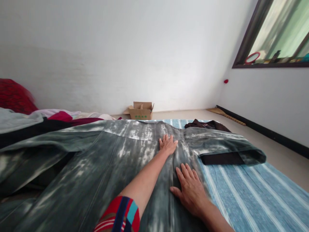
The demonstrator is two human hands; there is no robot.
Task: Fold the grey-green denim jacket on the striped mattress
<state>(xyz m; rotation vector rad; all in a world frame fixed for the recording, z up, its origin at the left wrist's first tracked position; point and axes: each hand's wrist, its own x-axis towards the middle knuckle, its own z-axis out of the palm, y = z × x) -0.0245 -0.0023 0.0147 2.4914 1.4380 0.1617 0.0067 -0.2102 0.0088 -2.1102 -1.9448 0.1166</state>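
A large grey-green garment [101, 161] with pale bleached streaks lies spread over a blue striped sheet [246, 190]. My left hand [167, 144] reaches forward and rests flat on the garment near its upper seam, fingers stretched out. My right hand [190, 187] lies flat on the same cloth closer to me, fingers slightly spread, beside the garment's right edge. One sleeve [231, 149] of the garment extends to the right, its dark cuff lining showing. Neither hand holds anything.
A pile of clothes [36, 119] in red, grey, black and pink sits at the left. A dark brown garment [207, 124] lies beyond the sleeve. An open cardboard box [141, 111] stands by the white wall. A window [277, 35] is at upper right.
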